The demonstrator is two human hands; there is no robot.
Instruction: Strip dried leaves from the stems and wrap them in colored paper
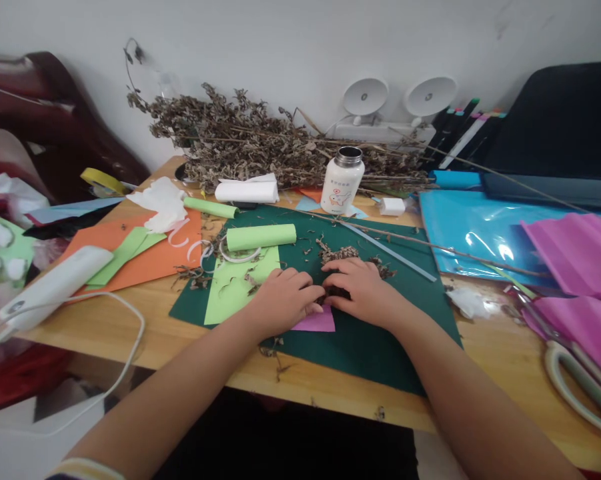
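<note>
My left hand and my right hand meet at the middle of a dark green sheet on the wooden table. Both have fingers curled and pressed down on a small clump of dried leaves lying on a pink paper piece, which shows below my fingers. More crumbled dried leaves lie just beyond my right hand. A light green paper sheet lies under my left wrist side, with a rolled light green tube behind it.
A heap of dried branches fills the back. A white bottle stands there, with a white paper roll nearby. Orange paper lies left; blue plastic sheet, magenta paper and scissors lie right. A white glue gun sits far left.
</note>
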